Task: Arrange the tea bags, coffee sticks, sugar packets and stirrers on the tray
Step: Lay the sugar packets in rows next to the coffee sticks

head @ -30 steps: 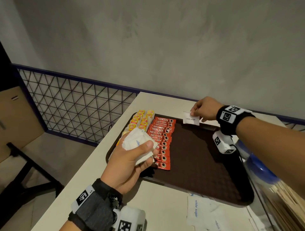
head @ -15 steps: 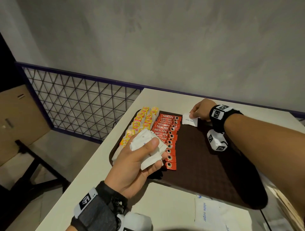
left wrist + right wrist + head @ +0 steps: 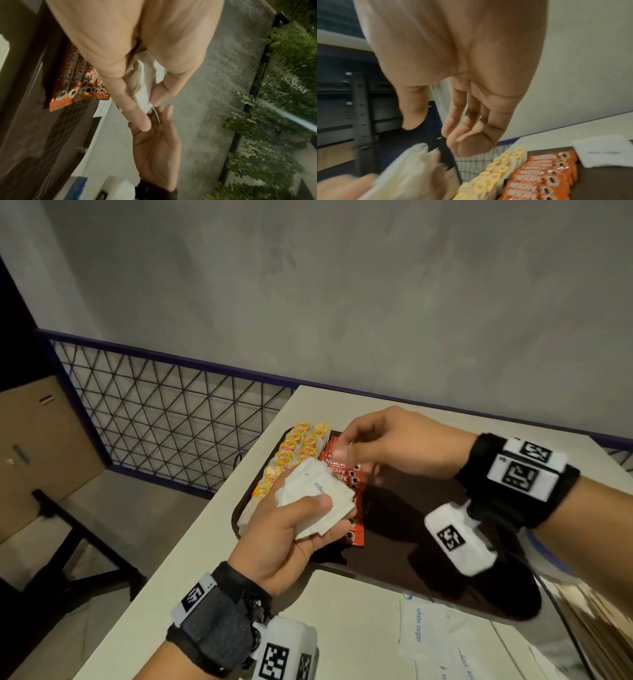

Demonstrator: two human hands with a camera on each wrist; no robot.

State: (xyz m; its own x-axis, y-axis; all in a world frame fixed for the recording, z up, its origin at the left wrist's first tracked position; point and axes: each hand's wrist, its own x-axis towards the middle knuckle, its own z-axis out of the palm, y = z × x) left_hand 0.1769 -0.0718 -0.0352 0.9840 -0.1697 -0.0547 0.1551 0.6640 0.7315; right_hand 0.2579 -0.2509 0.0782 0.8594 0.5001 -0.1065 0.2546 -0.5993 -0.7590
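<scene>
The stack of sugar packets point(image 3: 315, 501) is in the left hand point(image 3: 291, 529), which grips it with the thumb on top and the fingers curled below, above the near left part of the tray point(image 3: 445, 577). On the tray, the red coffee sticks point(image 3: 346, 474) lie in a row just right of the yellow tea bags point(image 3: 298, 450). One single sugar packet point(image 3: 604, 152) lies at the far edge of the tray, beside the far end of the coffee sticks. Half a second ago the right hand point(image 3: 387, 440) pinched this packet at that far edge; now it has let the packet go and has come back over the coffee sticks, close to the stack, with relaxed, slightly spread fingers that hold nothing. The left hand stays in almost the same place. More sugar packets point(image 3: 424, 631) lie on the table point(image 3: 191, 594) near the tray's front edge.
</scene>
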